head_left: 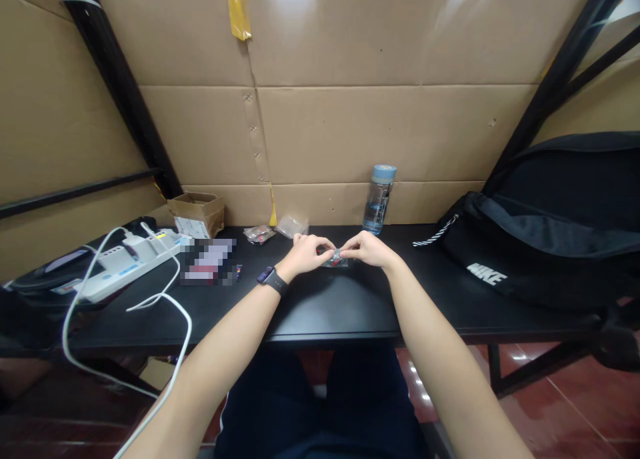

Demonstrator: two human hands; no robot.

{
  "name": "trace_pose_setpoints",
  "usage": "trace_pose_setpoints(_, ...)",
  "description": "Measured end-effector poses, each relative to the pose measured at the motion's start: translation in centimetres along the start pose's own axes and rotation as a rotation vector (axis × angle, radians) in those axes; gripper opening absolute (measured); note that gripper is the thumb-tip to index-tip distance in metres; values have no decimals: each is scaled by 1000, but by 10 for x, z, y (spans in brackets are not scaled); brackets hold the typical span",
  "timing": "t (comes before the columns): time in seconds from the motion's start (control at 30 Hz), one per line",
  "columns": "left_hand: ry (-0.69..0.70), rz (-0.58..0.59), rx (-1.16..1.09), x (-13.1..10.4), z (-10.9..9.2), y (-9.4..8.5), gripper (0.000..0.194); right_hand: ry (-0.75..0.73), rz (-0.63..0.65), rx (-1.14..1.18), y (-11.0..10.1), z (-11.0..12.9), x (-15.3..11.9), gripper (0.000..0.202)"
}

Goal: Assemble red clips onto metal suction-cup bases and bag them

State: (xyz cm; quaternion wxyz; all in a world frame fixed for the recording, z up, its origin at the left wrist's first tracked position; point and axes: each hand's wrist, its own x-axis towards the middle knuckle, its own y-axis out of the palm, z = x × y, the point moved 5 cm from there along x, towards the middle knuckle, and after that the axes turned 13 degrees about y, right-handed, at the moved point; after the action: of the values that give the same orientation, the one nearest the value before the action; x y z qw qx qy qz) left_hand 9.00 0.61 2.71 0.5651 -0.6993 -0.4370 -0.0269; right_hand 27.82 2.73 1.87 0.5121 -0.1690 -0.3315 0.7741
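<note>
The left hand (pixel 309 253) and right hand (pixel 367 249) are pinching a small clear plastic packet (pixel 339 263) — in front and left of the blue-lidded water bottle (pixel 379 205) — apparently gripping both sides to keep it steady.

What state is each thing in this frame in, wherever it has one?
Small plastic packet: held; sealed or open, cannot tell
Left hand: closed on the packet
Right hand: pinching the packet
Water bottle: upright, capped, partly filled
Cardboard box: open-topped
Power strip: adapters plugged in
Nike backpack: appears open
Smartwatch: worn
</note>
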Motion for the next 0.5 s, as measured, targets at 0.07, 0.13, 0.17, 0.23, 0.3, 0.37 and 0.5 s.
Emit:
trace_pose_setpoints(0.07,32,40,79,1,-6,0,22,-3,-12,-12,1,-1,1,32)
trace_pose_setpoints(0.13,36,79,109,1,-7,2,21,-3,-38,-1,1,-2,2,30)
trace_pose_setpoints(0.17,33,92,120,1,-6,2,21,-6,-52,9,2,-2,3,30)
trace_pose_setpoints(0.23,18,96,136,2,-2,2,21,-20,-83,57,2,-1,4,32)
trace_pose_setpoints(0.3,1,77,144,1,1,-1,20,-39,-99,142,4,2,6,39)
trace_pose_setpoints(0.37,-14,45,147,1,4,-5,19,-54,-116,225,4,6,6,51)
trace_pose_setpoints(0.5,-48,-62,219,-1,14,-23,17,-59,-242,283,-4,8,3,55)
